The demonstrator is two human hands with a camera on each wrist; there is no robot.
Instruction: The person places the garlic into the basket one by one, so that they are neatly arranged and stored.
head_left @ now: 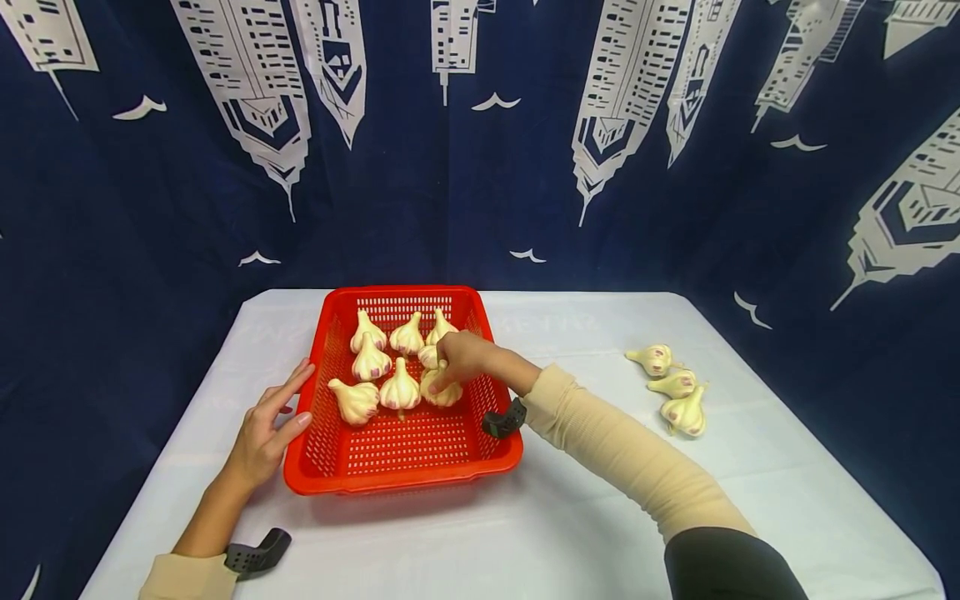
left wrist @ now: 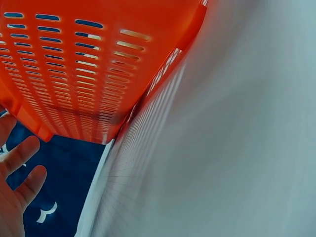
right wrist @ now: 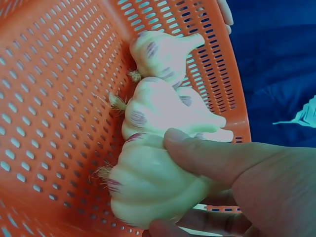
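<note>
Inside a red plastic basket [head_left: 405, 482], my right hand [head_left: 468, 358] holds a garlic bulb [head_left: 441, 393] by its neck side. The right wrist view shows the thumb [right wrist: 197, 148] on top of this pale, purple-streaked bulb [right wrist: 153, 182], with fingers curled beneath it. Beside it lie several more bulbs, among them one in the front row [head_left: 400, 387] and one at the left [head_left: 356, 402]. My left hand [head_left: 262, 437] rests with extended fingers against the basket's left rim. In the left wrist view, its fingers [left wrist: 22, 153] are spread near the perforated basket wall [left wrist: 74, 64].
Three garlic bulbs [head_left: 678, 383] lie in a loose group on the white tabletop [head_left: 585, 517], to the right of the basket. A dark blue cloth [head_left: 450, 208] with white building prints hangs behind the table.
</note>
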